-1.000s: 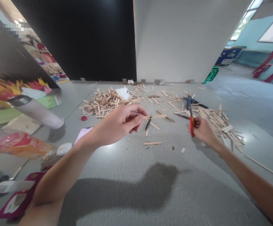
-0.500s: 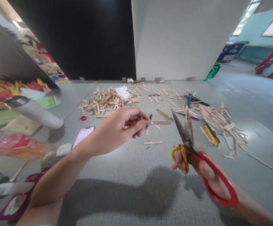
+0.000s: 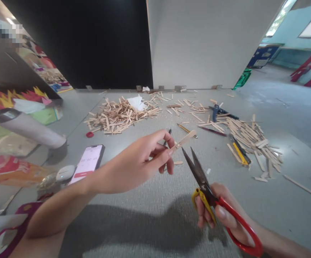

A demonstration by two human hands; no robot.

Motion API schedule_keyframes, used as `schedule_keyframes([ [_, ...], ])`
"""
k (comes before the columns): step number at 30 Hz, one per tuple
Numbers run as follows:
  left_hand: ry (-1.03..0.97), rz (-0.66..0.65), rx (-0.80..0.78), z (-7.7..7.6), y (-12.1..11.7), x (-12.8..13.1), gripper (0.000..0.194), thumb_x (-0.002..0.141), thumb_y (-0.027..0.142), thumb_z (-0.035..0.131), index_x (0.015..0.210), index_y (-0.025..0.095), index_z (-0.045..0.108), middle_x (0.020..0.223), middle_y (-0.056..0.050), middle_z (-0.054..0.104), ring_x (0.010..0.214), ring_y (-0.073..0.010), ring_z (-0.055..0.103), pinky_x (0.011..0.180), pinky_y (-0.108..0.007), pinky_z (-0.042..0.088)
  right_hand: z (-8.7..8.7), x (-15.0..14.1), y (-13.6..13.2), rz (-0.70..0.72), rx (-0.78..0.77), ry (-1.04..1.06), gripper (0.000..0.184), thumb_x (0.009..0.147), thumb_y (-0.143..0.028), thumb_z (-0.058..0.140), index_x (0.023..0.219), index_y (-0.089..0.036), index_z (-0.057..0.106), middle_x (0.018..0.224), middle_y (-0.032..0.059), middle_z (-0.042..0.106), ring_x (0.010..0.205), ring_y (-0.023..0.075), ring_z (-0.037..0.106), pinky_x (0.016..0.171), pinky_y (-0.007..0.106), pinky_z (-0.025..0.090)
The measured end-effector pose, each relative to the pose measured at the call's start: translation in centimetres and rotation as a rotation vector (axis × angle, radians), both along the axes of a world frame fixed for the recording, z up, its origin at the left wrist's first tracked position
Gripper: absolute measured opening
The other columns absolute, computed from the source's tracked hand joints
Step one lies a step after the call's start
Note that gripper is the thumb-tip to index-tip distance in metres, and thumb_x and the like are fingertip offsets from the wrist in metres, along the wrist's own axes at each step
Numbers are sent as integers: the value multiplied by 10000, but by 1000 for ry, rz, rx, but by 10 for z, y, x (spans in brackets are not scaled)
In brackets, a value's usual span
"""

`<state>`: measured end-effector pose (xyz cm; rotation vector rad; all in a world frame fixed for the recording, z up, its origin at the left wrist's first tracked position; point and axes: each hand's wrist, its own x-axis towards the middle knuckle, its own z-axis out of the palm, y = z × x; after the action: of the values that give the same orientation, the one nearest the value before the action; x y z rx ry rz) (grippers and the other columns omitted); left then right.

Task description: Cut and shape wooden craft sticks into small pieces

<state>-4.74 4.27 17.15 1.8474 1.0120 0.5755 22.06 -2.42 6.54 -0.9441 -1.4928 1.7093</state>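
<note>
Between thumb and fingertips, my left hand (image 3: 141,159) pinches a flat wooden craft stick (image 3: 184,139) that slants up to the right. My right hand (image 3: 225,208) grips scissors (image 3: 202,179) with one red and one yellow handle. The blades are slightly apart, their tips just below and right of the stick, not touching it. Another craft stick (image 3: 178,163) lies on the table behind my left fingers. A dark pen-like tool, partly hidden by those fingers, and a yellow pencil (image 3: 186,130) lie beyond.
A heap of cut sticks (image 3: 117,116) lies back left; more sticks (image 3: 246,138) spread right beside a yellow cutter (image 3: 239,152) and dark blue pliers (image 3: 217,113). A phone (image 3: 88,161), an earbud case (image 3: 65,173) and a drink bottle (image 3: 13,170) are left. Upright panels (image 3: 198,43) border the back.
The held stick has tilted upward at its right end. The scissors have moved left and down, and their blades have closed partway. A small pale chip now lies right of the blades.
</note>
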Motion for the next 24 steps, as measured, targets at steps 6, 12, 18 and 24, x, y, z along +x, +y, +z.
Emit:
schedule_keyframes([
  [6, -30, -31, -57, -2, -8, 6, 116, 1143, 360, 457, 1088, 259, 472, 887, -9, 815, 732, -139, 665, 642, -246, 499, 0, -1, -3, 53, -37, 29, 691, 869, -880, 641, 827, -193, 582, 728, 10, 572, 530, 127, 622, 456, 202, 415],
  [12, -45, 31, -5, -7, -14, 12, 87, 1130, 321, 436, 1063, 268, 419, 875, -18, 796, 708, -153, 673, 584, -238, 494, -2, -2, -5, 71, -62, 14, 737, 868, -923, 582, 763, -194, 573, 590, -39, 473, 417, 74, 470, 421, 180, 377],
  [18, -54, 33, 50, -16, -14, 15, 61, 1124, 298, 432, 1089, 269, 392, 923, -32, 796, 753, -158, 720, 641, -244, 547, 3, -3, -9, 71, -71, -2, 758, 859, -943, 569, 729, -197, 578, 534, -45, 448, 395, 73, 429, 402, 178, 371],
  [24, 18, 31, 244, -22, -18, 17, 248, 1132, 263, 416, 1374, 235, 461, 940, -32, 790, 840, -177, 755, 772, -291, 562, 4, -5, -10, 53, -125, -1, 764, 846, -949, 575, 723, -196, 578, 534, -33, 478, 382, 72, 442, 380, 175, 338],
])
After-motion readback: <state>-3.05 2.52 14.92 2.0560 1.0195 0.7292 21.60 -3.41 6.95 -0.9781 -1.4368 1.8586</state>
